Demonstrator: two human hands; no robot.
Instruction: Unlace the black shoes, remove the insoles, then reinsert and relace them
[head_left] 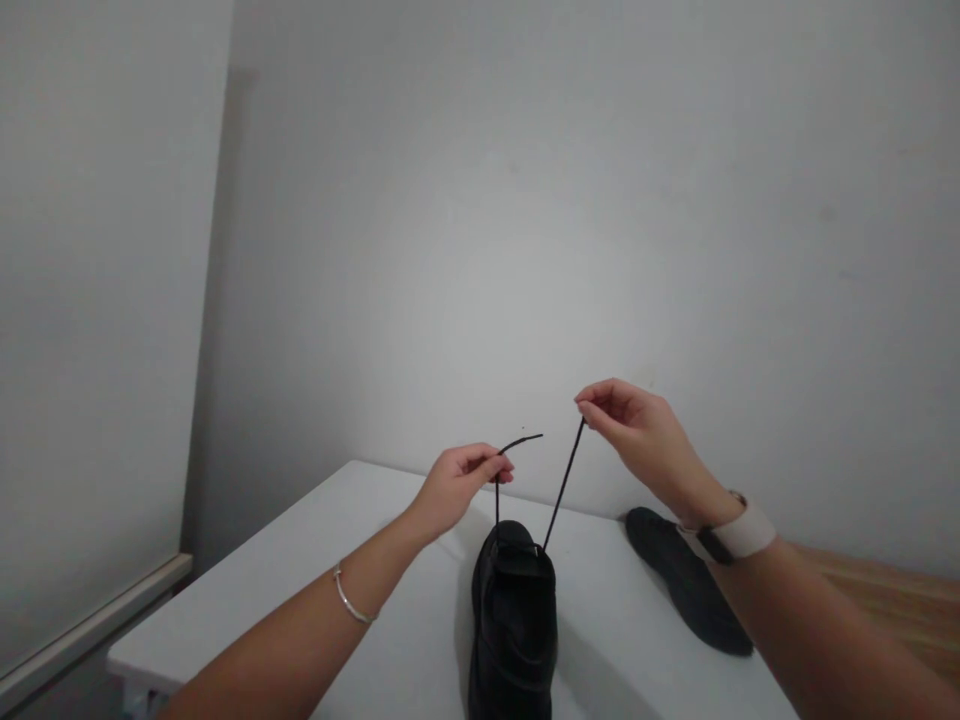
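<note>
A black shoe (517, 630) stands upright on the white table, its toe pointing away from me and its opening towards me. Two ends of its black shoelace (564, 487) rise from the top of the shoe. My left hand (469, 475) pinches the left end above the shoe, and a short free tip sticks out to the right past the fingers. Higher up and to the right, my right hand (626, 415) pinches the other end, which runs taut down to the shoe.
A dark insole or shoe sole (686, 580) lies on the right of the white table (300, 560), partly behind my right wrist. The pale wall (480, 250) rises behind the table. A wooden surface (892, 600) shows at the far right.
</note>
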